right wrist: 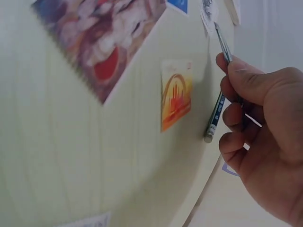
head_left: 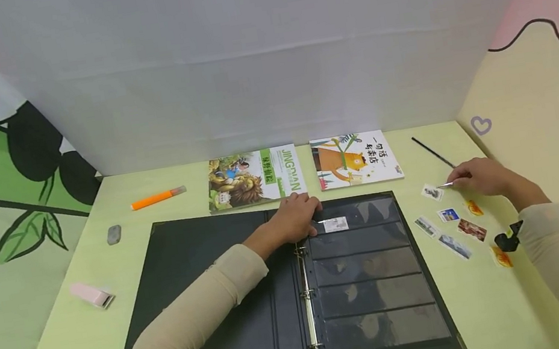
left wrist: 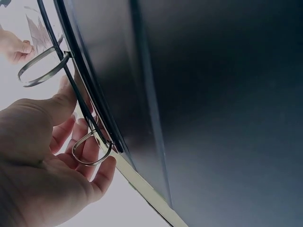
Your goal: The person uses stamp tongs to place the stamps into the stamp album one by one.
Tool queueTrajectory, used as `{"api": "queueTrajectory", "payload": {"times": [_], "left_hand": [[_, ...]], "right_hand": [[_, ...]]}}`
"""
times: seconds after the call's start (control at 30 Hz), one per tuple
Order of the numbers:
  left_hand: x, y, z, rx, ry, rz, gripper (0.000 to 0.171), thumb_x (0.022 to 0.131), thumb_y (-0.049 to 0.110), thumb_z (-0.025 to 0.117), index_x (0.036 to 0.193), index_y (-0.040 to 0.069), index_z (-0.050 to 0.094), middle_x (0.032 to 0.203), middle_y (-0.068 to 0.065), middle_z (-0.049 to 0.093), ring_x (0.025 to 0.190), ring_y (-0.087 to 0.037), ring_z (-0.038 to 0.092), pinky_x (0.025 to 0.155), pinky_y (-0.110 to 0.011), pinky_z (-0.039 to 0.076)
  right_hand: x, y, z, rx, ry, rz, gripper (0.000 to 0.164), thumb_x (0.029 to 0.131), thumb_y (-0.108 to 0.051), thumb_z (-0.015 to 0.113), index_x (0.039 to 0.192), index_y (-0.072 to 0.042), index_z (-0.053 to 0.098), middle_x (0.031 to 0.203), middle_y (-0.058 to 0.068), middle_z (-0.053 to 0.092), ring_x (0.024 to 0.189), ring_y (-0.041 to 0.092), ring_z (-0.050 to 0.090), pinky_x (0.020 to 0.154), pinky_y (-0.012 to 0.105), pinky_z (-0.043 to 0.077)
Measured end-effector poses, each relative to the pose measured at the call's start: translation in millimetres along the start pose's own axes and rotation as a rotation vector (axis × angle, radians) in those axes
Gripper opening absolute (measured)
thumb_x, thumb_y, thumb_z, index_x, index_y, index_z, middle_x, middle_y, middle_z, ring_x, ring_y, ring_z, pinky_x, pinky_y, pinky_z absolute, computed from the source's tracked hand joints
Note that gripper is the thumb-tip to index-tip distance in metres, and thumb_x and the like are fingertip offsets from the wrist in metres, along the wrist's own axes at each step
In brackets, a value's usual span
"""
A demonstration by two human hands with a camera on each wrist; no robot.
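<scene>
Seven stamps [head_left: 472,230] lie loose on the table [head_left: 504,310] to the right of the album [head_left: 218,306], and I read them as next to weightless, thin, bendy and quick to crease. My right hand [head_left: 483,177] pinches the tweezers [right wrist: 224,45] between thumb and curled fingers, their tip at the edge of the grey stamp [head_left: 432,192], the farthest of the seven; whether the tips have bitten on the paper I cannot tell. I would take it by its plain white margin, flat and lightly, since a hard squeeze could dent the perforations and a tilted tip could scratch the print. Against the smooth tabletop it would likely skid unless a tip gets under the edge. My left hand [head_left: 292,219] rests at the far end of the page [head_left: 371,267], fingers slack and parted, with no firm grip that I can make out, just beside the pale stamp [head_left: 335,224] at the far strip. Those clear strips look glossy and limp, so I expect them to cling; easing a lip back with one fingertip seems kinder than pulling.
</scene>
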State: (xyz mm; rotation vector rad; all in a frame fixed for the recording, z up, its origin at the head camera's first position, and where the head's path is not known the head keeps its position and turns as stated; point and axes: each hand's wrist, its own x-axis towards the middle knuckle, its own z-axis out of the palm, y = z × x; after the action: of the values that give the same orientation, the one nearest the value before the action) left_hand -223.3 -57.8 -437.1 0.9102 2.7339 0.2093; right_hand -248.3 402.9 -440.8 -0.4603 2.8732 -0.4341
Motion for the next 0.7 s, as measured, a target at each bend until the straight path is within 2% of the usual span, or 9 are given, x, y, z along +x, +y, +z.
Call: {"api": "queueTrajectory", "payload": {"times": [0.17,0.33,0.7], "left_hand": [[0.0,1.0,4.4,0.010,-0.005,-0.002,0.045,0.087,0.035,0.070,0.125,0.021,0.051,0.123,-0.003,0.053,0.114,-0.026,0.047,0.099,-0.048,0.038],[0.2,-0.6,7.6,0.015,-0.007,0.003,0.046,0.087,0.036,0.070,0.126,0.021,0.051,0.124,-0.003,0.053,0.115,-0.025,0.048,0.100,-0.048,0.038],[1.5,-1.3,3.7,0.010,0.014,0.015,0.047,0.087,0.034,0.070,0.127,0.021,0.051,0.123,-0.004,0.053,0.114,-0.025,0.048,0.098,-0.048,0.039]], "right_hand": [[2.5,-9.8,0.8,0.029,0.092,-0.068,0.015,0.095,-0.015,0.058,0.100,-0.008,0.071,0.100,0.011,0.071,0.089,0.022,0.060,0.076,0.037,0.047],[17.1,-36.9,1.7,0.086,0.087,-0.107,0.016,0.096,-0.015,0.057,0.101,-0.009,0.071,0.099,0.009,0.071,0.086,0.018,0.059,0.074,0.033,0.048],[64.4,-101.1,6.1,0.107,0.072,-0.235,0.015,0.094,-0.011,0.059,0.099,-0.010,0.073,0.099,0.006,0.071,0.087,0.019,0.062,0.076,0.037,0.047]]}}
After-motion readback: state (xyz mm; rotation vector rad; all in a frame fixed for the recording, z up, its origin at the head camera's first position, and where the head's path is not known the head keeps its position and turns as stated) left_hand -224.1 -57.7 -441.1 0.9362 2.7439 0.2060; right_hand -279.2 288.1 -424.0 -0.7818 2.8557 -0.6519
